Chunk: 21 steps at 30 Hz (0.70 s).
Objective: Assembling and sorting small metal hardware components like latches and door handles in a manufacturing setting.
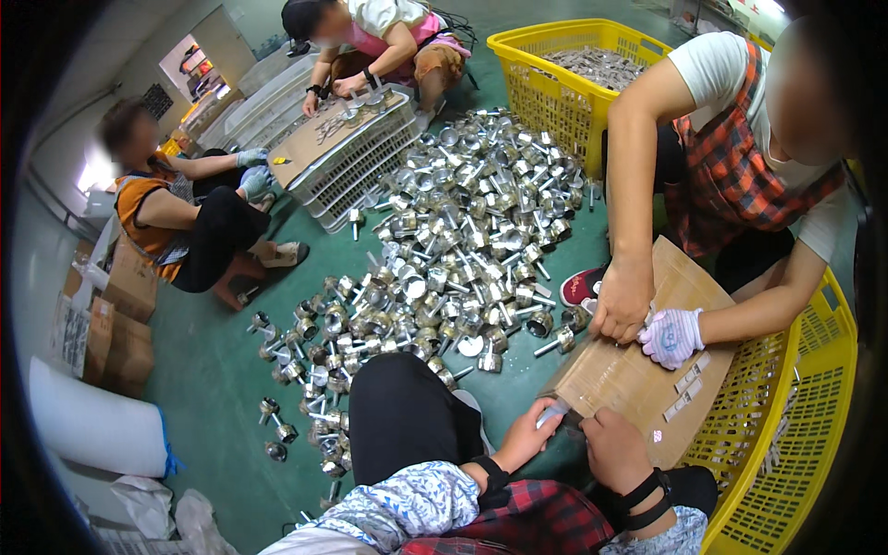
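Note:
My left hand is closed round a small pale, shiny piece at the near left edge of a cardboard sheet. Just right of it, my right hand is curled with its knuckles up at the same edge. Whatever its fingers hold is hidden. Several small flat strips lie on the cardboard to the right. Across the sheet, a co-worker's bare hand and gloved hand are close together.
A large heap of metal cup-shaped parts with stems spreads over the green floor. Yellow baskets stand at the back and under the cardboard. Two other people sit by a white crate. A white foam roll lies left.

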Motion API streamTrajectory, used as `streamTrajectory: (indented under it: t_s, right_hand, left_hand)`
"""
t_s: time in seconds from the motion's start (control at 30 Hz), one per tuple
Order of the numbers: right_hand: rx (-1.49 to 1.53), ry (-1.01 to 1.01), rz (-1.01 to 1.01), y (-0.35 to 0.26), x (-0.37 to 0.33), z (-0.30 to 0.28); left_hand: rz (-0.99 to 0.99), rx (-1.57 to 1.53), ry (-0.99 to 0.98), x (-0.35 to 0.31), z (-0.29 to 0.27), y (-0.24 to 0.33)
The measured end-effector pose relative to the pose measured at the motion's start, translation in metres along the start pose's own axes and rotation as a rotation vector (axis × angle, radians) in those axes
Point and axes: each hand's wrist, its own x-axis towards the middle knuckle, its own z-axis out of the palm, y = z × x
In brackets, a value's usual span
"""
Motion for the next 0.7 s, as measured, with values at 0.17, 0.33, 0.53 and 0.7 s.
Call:
streamTrajectory:
  t_s: [0.17,0.33,0.53,0.7]
  right_hand:
    - [0.040,0.020,-0.023,0.002,-0.006,0.004]
    - [0.052,0.017,-0.031,0.005,-0.015,0.008]
    - [0.058,0.090,-0.079,0.015,-0.021,0.010]
    - [0.044,0.245,-0.136,0.020,-0.032,0.021]
  left_hand:
    - [0.008,0.000,-0.009,-0.005,0.000,-0.003]
    - [0.028,-0.056,-0.042,-0.009,0.004,-0.008]
    - [-0.056,-0.046,-0.095,-0.016,0.001,0.003]
    - [-0.093,-0.093,-0.201,-0.015,-0.002,0.001]
